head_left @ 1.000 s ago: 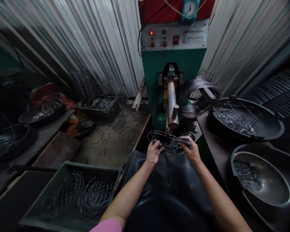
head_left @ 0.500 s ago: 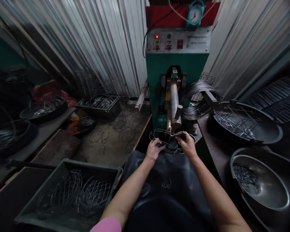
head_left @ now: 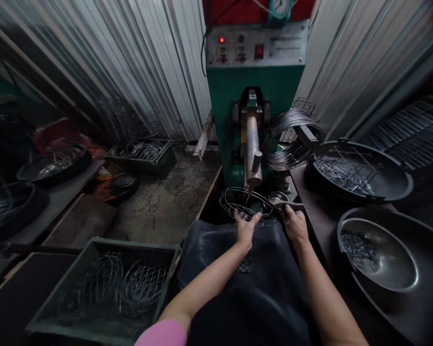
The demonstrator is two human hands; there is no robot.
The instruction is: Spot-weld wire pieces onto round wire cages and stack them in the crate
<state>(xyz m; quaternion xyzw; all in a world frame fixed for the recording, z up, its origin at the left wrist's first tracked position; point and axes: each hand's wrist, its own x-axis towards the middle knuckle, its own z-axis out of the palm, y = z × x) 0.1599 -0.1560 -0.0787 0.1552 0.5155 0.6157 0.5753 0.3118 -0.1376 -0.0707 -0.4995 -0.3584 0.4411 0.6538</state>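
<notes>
Left arm stretched forward and inward over apron [head_left: 216, 245]; left hand [head_left: 246, 229] angled up, fingers and thumb parted, near side of round wire frame [head_left: 245, 207] held between them. Frame tilted, lying just beyond left fingertips; machine electrode [head_left: 250, 186] seen above, contact unclear. Right arm reached forward, angled inward; right hand [head_left: 295, 223] curled, dark flat bar [head_left: 298, 205] gripped under thumb. Small metal bowl [head_left: 278, 196] placed just beyond right fingers.

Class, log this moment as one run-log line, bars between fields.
Left hand: holds round wire frame | Right hand: holds dark flat piece | Machine arm: frame near tip | Red light: lit
</notes>
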